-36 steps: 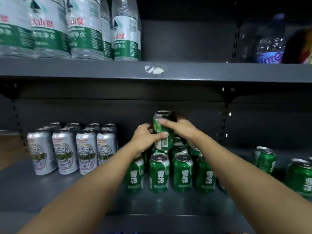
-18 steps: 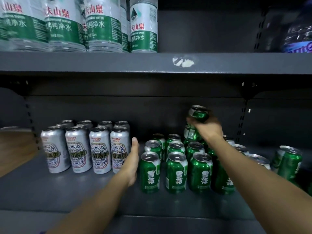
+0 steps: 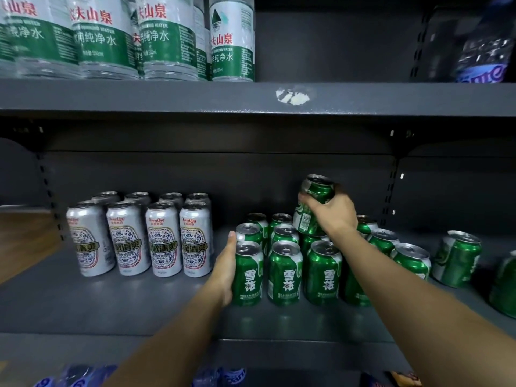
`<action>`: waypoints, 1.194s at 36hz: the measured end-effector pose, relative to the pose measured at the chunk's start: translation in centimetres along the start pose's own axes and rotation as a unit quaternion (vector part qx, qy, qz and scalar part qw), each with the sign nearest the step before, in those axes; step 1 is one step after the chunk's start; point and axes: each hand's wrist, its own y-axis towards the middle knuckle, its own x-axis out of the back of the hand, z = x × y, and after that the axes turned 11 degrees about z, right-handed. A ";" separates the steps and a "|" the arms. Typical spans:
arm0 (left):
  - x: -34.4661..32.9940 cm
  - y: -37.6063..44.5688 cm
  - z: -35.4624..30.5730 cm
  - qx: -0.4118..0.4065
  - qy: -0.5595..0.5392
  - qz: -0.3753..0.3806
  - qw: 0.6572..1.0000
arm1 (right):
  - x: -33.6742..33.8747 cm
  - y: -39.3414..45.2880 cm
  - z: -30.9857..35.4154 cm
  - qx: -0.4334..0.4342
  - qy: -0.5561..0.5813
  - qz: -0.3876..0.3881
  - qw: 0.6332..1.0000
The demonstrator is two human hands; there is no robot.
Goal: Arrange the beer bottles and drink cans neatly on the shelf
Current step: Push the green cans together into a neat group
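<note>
Right hand (image 3: 333,216) grips a green can (image 3: 312,208) from the side, fingers curled round its body, and holds it tilted above the back of a cluster of green cans (image 3: 284,272) standing on the shelf (image 3: 139,303); whether its base touches the cans beneath I cannot tell. Left hand (image 3: 226,269) lies flat, fingers straight, with its palm pressed against the left side of the front-left can (image 3: 248,275) of that cluster. The cluster stands upright in rows near the middle of the shelf. Just to its left, a block of taller silver cans (image 3: 145,241) stands in two neat rows, apart from the green ones. To the right, a separate green can (image 3: 458,258) stands a little away from the cluster, and another one (image 3: 505,286) sits at the picture's right edge. On the upper shelf (image 3: 167,97), water bottles with green labels (image 3: 167,37) stand side by side at the left, and a dark bottle with a purple label (image 3: 485,51) stands at the far right. A patch of chipped paint (image 3: 293,96) marks the front edge of the upper shelf.
</note>
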 end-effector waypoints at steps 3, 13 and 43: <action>0.1 0.2 0.3 -0.001 -0.005 -0.007 1.000 | -0.3 -0.2 0.3 0.004 0.000 0.011 1.000; 1.1 1.4 0.2 -0.016 -0.002 0.022 1.000 | -2.1 0.9 2.2 0.028 0.008 0.022 0.999; 0.3 7.0 -5.3 -0.189 0.448 -0.064 0.872 | -5.4 3.6 4.0 0.055 0.074 0.113 0.989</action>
